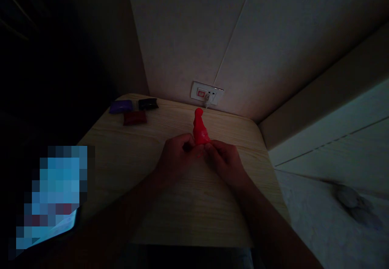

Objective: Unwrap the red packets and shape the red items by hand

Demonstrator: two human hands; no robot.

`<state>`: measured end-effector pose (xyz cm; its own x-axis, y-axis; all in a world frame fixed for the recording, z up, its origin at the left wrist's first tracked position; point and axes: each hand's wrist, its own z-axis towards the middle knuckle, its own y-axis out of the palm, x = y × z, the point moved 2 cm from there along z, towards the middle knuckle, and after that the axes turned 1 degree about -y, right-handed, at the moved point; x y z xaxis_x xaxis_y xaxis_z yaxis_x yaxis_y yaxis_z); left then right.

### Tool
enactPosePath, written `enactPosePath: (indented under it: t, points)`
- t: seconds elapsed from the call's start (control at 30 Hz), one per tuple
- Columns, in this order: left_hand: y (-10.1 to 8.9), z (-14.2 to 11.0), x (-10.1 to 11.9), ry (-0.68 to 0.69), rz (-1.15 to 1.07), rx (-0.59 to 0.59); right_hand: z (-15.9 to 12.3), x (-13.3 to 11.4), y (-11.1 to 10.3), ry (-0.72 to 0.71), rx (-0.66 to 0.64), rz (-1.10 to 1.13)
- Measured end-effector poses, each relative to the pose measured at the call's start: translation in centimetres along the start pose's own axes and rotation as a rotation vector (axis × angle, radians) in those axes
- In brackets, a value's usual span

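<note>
A bright red lump that looks like modelling clay [199,129] stands upright near the middle of the wooden table. It is wide at the base, narrows upward and ends in a small rounded knob. My left hand [179,151] is closed at the left of its base, thumb and fingers pinching the lower edge. From the other side, my right hand [225,159] pinches the same base, its fingertips close to those of the left. The underside of the lump is hidden by my fingers.
Purple [120,106], black [148,103] and dark red [135,118] packets lie at the table's [194,220] back left. Behind it, a wall socket [207,93] holds a plug. A lit, pixelated screen [60,188] is at lower left. White panelling [328,139] borders the right.
</note>
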<state>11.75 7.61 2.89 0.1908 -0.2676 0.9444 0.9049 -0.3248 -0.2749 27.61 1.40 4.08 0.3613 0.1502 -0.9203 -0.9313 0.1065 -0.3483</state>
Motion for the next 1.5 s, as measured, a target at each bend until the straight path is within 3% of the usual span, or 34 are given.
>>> enactPosePath:
  t: [0.1,0.37,0.47,0.67,0.8,1.13,1.5]
  points:
    - [0.0,0.0,0.1,0.003,-0.009,0.009,0.0,0.1,-0.2,0.019,0.035,-0.004]
    - [0.2,-0.4,1.0,0.090,0.105,-0.075,0.6,1.1,-0.1,0.173,0.245,0.309]
    - [0.1,-0.4,1.0,0.099,0.132,-0.060,0.6,1.1,0.0,0.159,0.190,0.296]
    - [0.0,-0.3,0.7,0.074,0.120,0.032,0.0,0.2,0.0,0.052,0.039,0.050]
    - [0.2,-0.5,0.6,0.103,0.149,0.039,0.0,-0.3,0.1,-0.004,0.004,-0.041]
    - [0.4,-0.7,1.2,0.234,0.304,-0.030,0.6,1.3,-0.3,0.156,0.282,0.218]
    - [0.0,-0.4,1.0,0.112,0.193,0.101,-0.1,-0.3,0.2,-0.011,0.019,-0.082]
